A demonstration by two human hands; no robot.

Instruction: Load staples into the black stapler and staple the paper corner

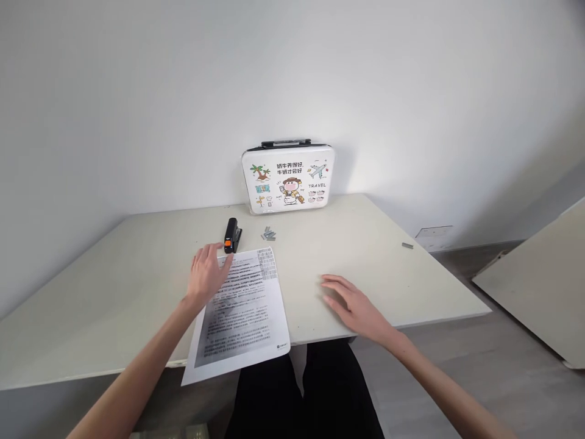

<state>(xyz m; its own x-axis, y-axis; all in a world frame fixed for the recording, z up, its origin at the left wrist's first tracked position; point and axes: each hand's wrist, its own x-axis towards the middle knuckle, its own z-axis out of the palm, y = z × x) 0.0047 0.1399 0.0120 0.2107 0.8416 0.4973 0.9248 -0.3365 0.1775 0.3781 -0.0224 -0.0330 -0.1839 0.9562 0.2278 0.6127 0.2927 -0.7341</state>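
Note:
My left hand (pixel 208 271) is at the upper left edge of a printed sheet of paper (pixel 242 311), its fingers apart and close to the stapler. The black stapler (pixel 231 235), with an orange button, stands just beyond the sheet's top edge. Whether my fingertips touch it I cannot tell. Part of the sheet's left side is hidden under this hand, and its lower end overhangs the table's front edge. Over to the right, my right hand (pixel 351 305) is at the table surface, fingers loosely spread, holding nothing. Several strips of staples (pixel 269 234) lie in a small heap right of the stapler.
A white carry case (pixel 289 180) with cartoon prints stands against the wall at the back of the white table (pixel 114 292). One separate staple strip (pixel 407 246) lies near the table's right edge. Another white panel (pixel 539 292) stands at the far right, across a gap.

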